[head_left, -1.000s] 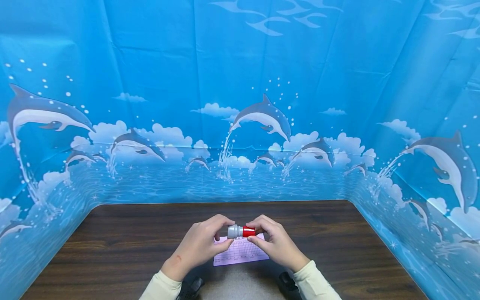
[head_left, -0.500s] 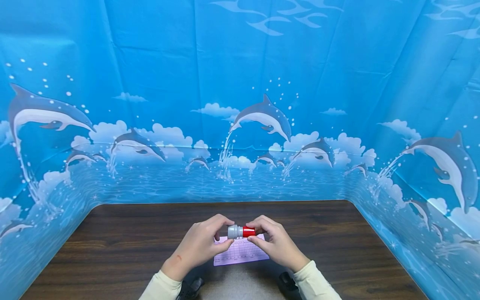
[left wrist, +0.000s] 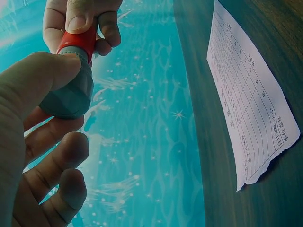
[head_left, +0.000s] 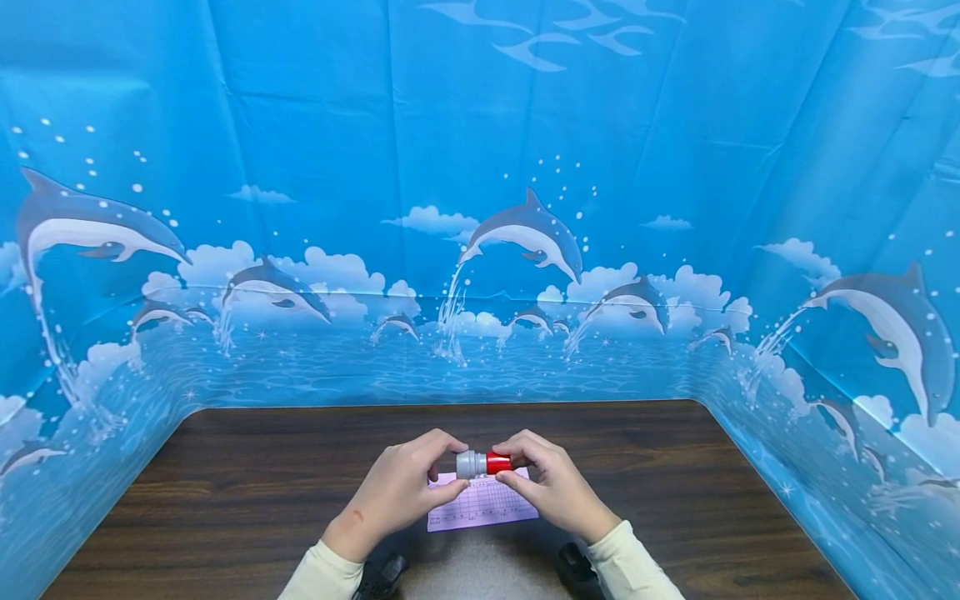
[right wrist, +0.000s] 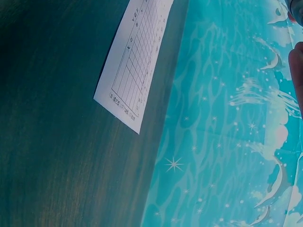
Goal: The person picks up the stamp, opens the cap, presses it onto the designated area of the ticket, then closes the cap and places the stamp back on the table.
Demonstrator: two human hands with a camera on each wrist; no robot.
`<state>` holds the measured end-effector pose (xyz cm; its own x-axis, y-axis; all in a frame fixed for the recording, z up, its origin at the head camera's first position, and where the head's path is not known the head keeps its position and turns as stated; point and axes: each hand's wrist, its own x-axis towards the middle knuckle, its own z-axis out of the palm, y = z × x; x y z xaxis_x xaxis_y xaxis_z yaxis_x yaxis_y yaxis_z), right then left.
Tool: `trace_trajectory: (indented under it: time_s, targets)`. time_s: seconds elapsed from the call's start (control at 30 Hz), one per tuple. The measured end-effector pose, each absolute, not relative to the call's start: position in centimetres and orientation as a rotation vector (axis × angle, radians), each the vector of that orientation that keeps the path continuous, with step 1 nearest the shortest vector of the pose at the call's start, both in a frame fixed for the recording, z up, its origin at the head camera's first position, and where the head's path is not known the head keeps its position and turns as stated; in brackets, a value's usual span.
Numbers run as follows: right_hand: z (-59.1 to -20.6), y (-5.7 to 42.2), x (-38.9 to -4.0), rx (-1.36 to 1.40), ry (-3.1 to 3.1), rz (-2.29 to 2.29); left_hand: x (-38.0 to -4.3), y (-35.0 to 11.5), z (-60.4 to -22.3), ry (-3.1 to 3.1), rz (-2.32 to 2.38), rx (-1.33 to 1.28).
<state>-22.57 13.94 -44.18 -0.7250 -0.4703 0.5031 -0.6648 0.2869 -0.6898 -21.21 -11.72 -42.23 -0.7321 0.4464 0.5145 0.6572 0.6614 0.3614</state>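
A small round stamp (head_left: 471, 463), grey on the left and red on the right, lies level between both hands in the head view. My left hand (head_left: 405, 482) pinches its grey part between thumb and fingers. The red end is pinched by my right hand (head_left: 553, 485). In the left wrist view the grey part (left wrist: 71, 97) tapers to a ridged neck where it meets the red. Below the stamp, a pink printed form (head_left: 483, 504) with a ruled grid lies on the table. The right wrist view shows only slivers of stamp and fingers at its upper right edge.
The dark wood-grain table (head_left: 262, 475) has a blue dolphin-print curtain (head_left: 480, 367) along its back and sides. Black wrist devices (head_left: 382, 575) sit under both wrists, near the front. One end of the form (left wrist: 265, 175) looks torn in the left wrist view.
Almost nothing differs. Both hands keep their hold on the stamp, which has shifted very slightly to the right. The form has stayed in place.
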Motion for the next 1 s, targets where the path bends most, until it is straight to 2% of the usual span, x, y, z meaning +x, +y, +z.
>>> trace_trajectory:
  time_s: [0.67, 1.0]
  targets:
    - [-44.23, 14.30, -22.76, 0.955, -2.388, 1.412, -21.32, -11.96, -42.09, -2.467, -0.733, -0.779]
    - [-44.38, 14.45, -23.09, 0.813, -2.347, 1.368, -21.88, -12.44, -42.78, -2.565, -0.679, -0.525]
